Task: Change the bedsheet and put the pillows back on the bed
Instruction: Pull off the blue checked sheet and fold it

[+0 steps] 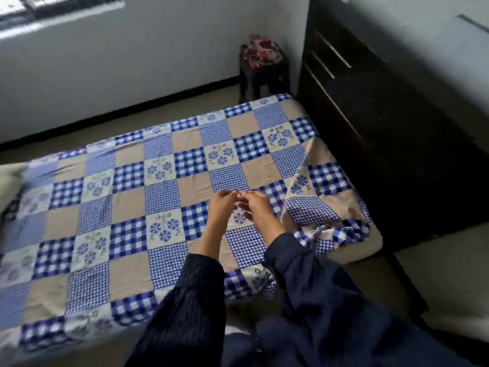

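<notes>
Bedsheet (158,181), rumpled checked patchwork; left hand (221,205) meets right hand (258,206), perhaps pinching something.

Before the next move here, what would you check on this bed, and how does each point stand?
1. Sheet spread flat over the middle of the bed: ok.
2. Near right corner covered: not ok; the sheet is folded back and bunched there, and the mattress is bare.
3. Far corner by the wardrobe covered: ok.
4. Hands free: cannot tell; left hand and right hand meet at the fingertips above the sheet and may be pinching something small.
5. Pillows on the bed: cannot tell; a pale shape shows at the left edge.
</notes>
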